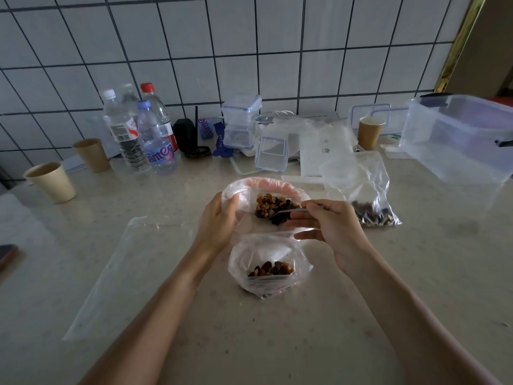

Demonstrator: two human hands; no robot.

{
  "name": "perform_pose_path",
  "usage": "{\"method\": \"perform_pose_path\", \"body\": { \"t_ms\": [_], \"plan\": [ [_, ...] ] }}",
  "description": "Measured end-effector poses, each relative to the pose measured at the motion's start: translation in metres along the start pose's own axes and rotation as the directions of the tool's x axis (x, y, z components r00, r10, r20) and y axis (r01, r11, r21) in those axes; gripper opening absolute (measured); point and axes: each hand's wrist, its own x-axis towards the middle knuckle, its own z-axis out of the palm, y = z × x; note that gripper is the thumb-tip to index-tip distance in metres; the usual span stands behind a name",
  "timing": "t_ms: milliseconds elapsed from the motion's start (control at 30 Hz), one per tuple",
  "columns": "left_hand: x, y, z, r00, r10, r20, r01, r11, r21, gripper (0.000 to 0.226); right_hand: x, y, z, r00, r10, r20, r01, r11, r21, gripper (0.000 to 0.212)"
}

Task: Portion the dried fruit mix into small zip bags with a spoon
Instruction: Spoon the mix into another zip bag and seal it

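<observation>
Left hand (219, 220): grip curled round the left rim of the open supply bag (266, 190) at centre. Right hand (330, 229): grip pinched on the spoon (288, 212) handle, bowl lowered into the dried fruit mix (273, 207) inside that bag. Small zip bag (266, 262), open and partly filled, just near of the supply bag, between the forearms. Filled bag (366, 198) to the right. Pale speckled surface (277, 343); bottles (141, 129), paper cups (52, 182) and clear containers (460, 137) far, against the tiled wall (249, 37).
</observation>
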Motion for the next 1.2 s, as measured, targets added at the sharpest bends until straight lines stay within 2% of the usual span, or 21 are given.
{"method": "perform_pose_path", "body": {
  "t_ms": [167, 367, 600, 733, 867, 1033, 1200],
  "plan": [
    [-0.001, 0.0, 0.0, 0.999, -0.017, 0.033, 0.018, 1.0, -0.024, 0.029, 0.002, 0.0, -0.001, 1.0, -0.018, 0.001, 0.018, 1.0, -0.015, 0.019],
    [-0.003, 0.004, 0.0, 0.999, 0.021, 0.029, -0.022, 0.999, 0.031, 0.034, 0.001, 0.003, 0.002, 0.998, -0.061, 0.032, 0.062, 0.998, -0.034, 0.021],
    [-0.002, 0.006, -0.005, 0.998, 0.003, -0.062, -0.001, 0.999, 0.037, 0.035, 0.002, -0.003, -0.007, 0.998, 0.024, 0.052, -0.025, 0.999, 0.027, 0.021],
    [0.001, 0.005, -0.009, 0.996, -0.016, -0.091, 0.017, 1.0, 0.008, 0.017, 0.003, -0.006, -0.014, 0.997, 0.062, 0.052, -0.065, 0.996, 0.062, 0.021],
    [0.003, 0.003, -0.011, 0.996, -0.017, -0.093, 0.018, 1.0, 0.011, 0.013, 0.004, -0.009, -0.021, 0.996, 0.063, 0.058, -0.066, 0.996, 0.056, 0.022],
    [0.003, 0.003, -0.011, 0.996, -0.015, -0.093, 0.017, 1.0, 0.019, 0.017, 0.005, -0.015, -0.03, 0.999, 0.027, 0.044, -0.03, 0.998, 0.055, 0.022],
    [0.001, 0.005, -0.018, 0.998, -0.022, -0.053, 0.027, 0.995, 0.093, 0.041, 0.002, -0.024, -0.029, 0.995, -0.022, 0.1, 0.014, 0.997, 0.08, 0.023]
  ]
}}
